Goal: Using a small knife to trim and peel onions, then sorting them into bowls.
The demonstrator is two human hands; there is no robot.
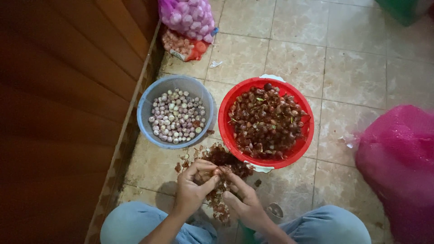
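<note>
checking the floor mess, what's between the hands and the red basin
A heap of loose brown peels on the tiled floor, seen in the head view, reaching from the hands to the red basin.

Red basin (235, 97) of dark maroon shallots (266, 122), grey-blue basin (147, 101), pale purple peeled shallots (177, 116), beige floor tiles (352, 68)

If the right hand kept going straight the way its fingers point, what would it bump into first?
The right hand points up and left toward the left hand, so it would meet that hand's fingers first, where they already nearly touch. Beyond lies the pile of reddish-brown peeled skins on the tiled floor. Depth is hard to judge.
</note>
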